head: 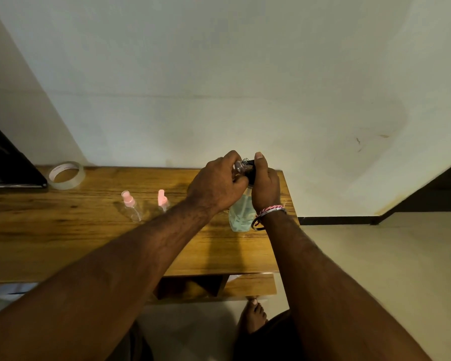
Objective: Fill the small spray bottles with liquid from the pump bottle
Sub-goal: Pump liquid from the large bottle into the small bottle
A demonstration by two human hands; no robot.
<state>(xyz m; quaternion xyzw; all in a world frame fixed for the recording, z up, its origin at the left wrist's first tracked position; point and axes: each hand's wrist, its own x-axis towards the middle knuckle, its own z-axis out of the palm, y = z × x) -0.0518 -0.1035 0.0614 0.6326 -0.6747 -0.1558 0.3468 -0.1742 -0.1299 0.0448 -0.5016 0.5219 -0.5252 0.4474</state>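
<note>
Small clear bottle pinched in left hand fingers, tilted, open neck touching black pump spout. Right hand curled on pump head; pump bottle upright on tabletop, directly beneath.

on the counter the pump bottle stands near the right edge, both hands above it. two small spray bottles lie to its left. a tape roll sits further left, at the back by the wall.
</note>
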